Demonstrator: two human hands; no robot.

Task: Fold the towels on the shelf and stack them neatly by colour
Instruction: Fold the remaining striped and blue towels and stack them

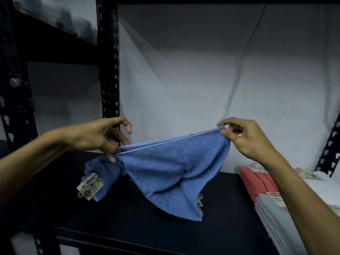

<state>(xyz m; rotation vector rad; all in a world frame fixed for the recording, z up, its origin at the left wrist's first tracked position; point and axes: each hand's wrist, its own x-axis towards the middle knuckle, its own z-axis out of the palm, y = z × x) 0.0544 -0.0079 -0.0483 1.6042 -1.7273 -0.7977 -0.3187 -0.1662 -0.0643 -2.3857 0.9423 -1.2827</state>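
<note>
Left hand: fingers curled, thumb and fingertips pinching the left end of the blue towel's doubled top hem; 2 hem edges lie together just beyond the fingertips. Below and left of those fingers a bunched part of blue cloth hangs down to the dark shelf, with a paper label on it; cannot tell if this is the same towel or a second one. Between the 2 hands the hem runs taut and rises toward the right, while the body sags below it and its lower corner touches the shelf. Right hand: thumb and forefinger pinch the right corner of the hem, other fingers loosely curled. Right of and below those fingers: a folded red towel, white towels and a grey stack. Judgement: fold in progress. To do it well, level both pinches, match the 2 hems, shake out the bunch at left, then lay flat on the shelf before the next fold.
</note>
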